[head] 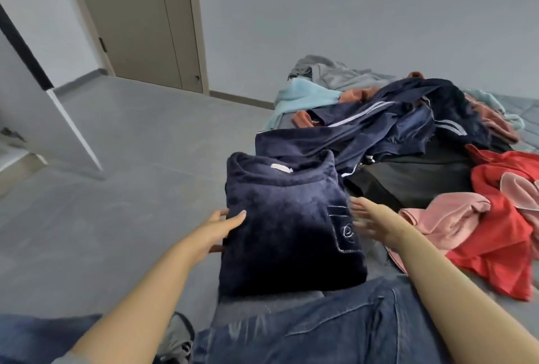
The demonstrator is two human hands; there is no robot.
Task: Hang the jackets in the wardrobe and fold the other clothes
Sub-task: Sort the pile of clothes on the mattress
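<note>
A folded navy fleece top (288, 226) lies at the near edge of the bed (522, 107), collar away from the viewer, a white neck label showing inside the collar and a stitched chest pocket with an embroidered emblem on its right side. The left hand (217, 232) grips the top's left edge, thumb lying on the upper face and the fingers tucked beneath the fold. The right hand (370, 218) is just beside the top's right edge near the pocket, fingers extended and spread, holding nothing; motion blur prevents confirming whether the fingertips touch the fabric. Both forearms are bare. The person's legs, in blue jeans (335, 331), occupy the lower frame, the top's near edge meeting the knee. Behind the folded top sits an unsorted heap: a navy track jacket with white stripes (388, 121) lies directly beyond the collar, over a black garment (423, 177). To the right are a red garment (501, 247) and a pink garment (446, 218), the pink one lying partly over the red. At the far end of the heap are a light blue garment (303, 95), a grey garment (332, 72) and rust-coloured fabric (358, 94). The floor (131, 159) is grey. A beige door (145, 19) stands shut in the far wall, and a white panel edge (73, 127) stands at the left.
</note>
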